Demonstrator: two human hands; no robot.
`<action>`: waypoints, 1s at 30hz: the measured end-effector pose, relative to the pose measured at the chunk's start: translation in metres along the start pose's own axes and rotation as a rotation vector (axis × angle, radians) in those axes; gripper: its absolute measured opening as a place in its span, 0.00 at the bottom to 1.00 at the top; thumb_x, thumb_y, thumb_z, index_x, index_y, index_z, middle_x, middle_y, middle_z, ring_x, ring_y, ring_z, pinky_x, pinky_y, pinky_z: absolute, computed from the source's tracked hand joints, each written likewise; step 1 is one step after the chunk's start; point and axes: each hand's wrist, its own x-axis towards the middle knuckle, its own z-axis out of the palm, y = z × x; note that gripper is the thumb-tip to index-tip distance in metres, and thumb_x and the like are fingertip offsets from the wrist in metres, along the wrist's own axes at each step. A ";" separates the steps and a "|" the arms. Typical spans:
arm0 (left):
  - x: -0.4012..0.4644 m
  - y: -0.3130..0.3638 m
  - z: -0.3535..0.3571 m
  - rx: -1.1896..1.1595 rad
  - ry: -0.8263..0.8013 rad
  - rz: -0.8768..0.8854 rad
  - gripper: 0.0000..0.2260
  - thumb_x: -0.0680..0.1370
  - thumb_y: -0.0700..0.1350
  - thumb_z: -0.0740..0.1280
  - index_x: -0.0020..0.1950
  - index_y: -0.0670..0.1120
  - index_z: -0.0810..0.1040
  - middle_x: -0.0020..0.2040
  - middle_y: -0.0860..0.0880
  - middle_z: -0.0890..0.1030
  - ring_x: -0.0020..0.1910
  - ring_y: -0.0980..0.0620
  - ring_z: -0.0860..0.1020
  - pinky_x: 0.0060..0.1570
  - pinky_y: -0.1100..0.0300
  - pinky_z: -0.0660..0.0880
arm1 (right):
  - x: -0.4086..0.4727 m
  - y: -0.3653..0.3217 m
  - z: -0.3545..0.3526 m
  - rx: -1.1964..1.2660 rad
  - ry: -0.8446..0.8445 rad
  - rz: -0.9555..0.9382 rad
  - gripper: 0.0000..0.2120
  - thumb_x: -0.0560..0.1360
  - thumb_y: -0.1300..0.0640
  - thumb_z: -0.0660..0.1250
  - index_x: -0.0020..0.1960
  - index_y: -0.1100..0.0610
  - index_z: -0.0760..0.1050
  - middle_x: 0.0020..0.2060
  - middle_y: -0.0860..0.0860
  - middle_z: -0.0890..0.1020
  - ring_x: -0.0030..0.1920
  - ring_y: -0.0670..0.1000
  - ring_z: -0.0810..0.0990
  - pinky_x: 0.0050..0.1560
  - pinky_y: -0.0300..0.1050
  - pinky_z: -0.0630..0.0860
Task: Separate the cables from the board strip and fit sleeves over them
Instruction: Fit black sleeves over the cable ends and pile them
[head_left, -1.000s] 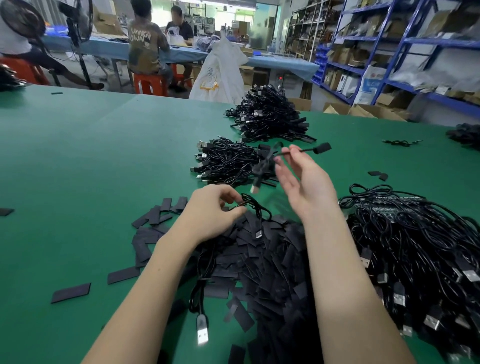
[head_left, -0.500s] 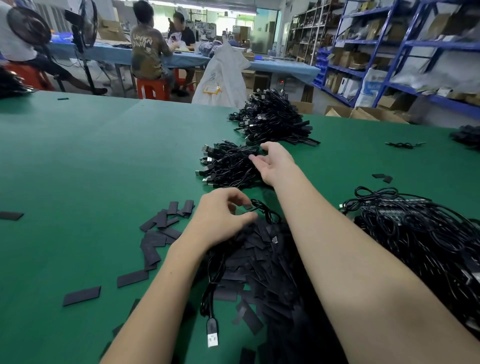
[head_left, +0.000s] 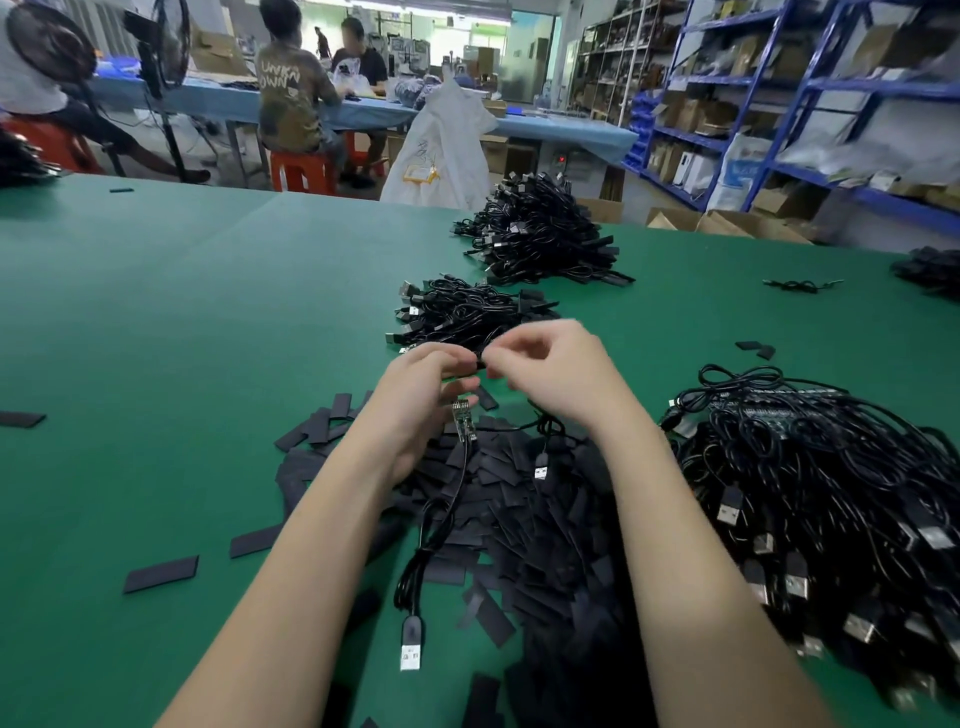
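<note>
green cloth covers the table (head_left: 156, 364), and blue shelves (head_left: 779, 104) are seen behind. two piles of done cables (head_left: 467, 317) lie past the hands, and a tangled heap (head_left: 831, 493) lies at the right. flat black sleeves (head_left: 519, 519) are spread below. a sleeve (head_left: 480, 359) is pinched by the left hand (head_left: 421, 395) and the right hand (head_left: 556, 374), held up together. a small board (head_left: 464, 421) with its cable (head_left: 441, 519) is gripped under the left fingers.

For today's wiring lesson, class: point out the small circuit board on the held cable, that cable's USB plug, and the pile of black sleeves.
circuit board (head_left: 464, 422), head view, middle of its bare face.
USB plug (head_left: 410, 656), head view, its metal end.
pile of black sleeves (head_left: 540, 525), head view, middle of the heap.
</note>
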 end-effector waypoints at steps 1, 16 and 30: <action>-0.001 0.001 0.001 -0.007 0.000 -0.008 0.13 0.80 0.34 0.57 0.45 0.43 0.80 0.47 0.45 0.81 0.42 0.51 0.81 0.43 0.58 0.81 | -0.008 -0.001 0.002 -0.102 -0.042 0.006 0.08 0.72 0.41 0.73 0.45 0.45 0.85 0.36 0.39 0.85 0.38 0.37 0.81 0.40 0.38 0.76; -0.009 0.005 -0.002 0.224 -0.250 -0.159 0.01 0.82 0.39 0.66 0.51 0.43 0.76 0.28 0.54 0.76 0.25 0.58 0.75 0.53 0.51 0.80 | -0.022 0.015 0.011 0.040 0.048 0.179 0.11 0.67 0.45 0.79 0.41 0.48 0.80 0.36 0.46 0.85 0.36 0.45 0.81 0.37 0.41 0.75; -0.011 0.003 -0.008 0.103 -0.356 -0.139 0.06 0.66 0.49 0.77 0.41 0.50 0.87 0.46 0.43 0.72 0.45 0.50 0.71 0.43 0.64 0.80 | -0.030 0.030 -0.005 0.583 -0.150 0.177 0.08 0.67 0.54 0.81 0.44 0.53 0.85 0.29 0.42 0.81 0.24 0.38 0.74 0.24 0.27 0.65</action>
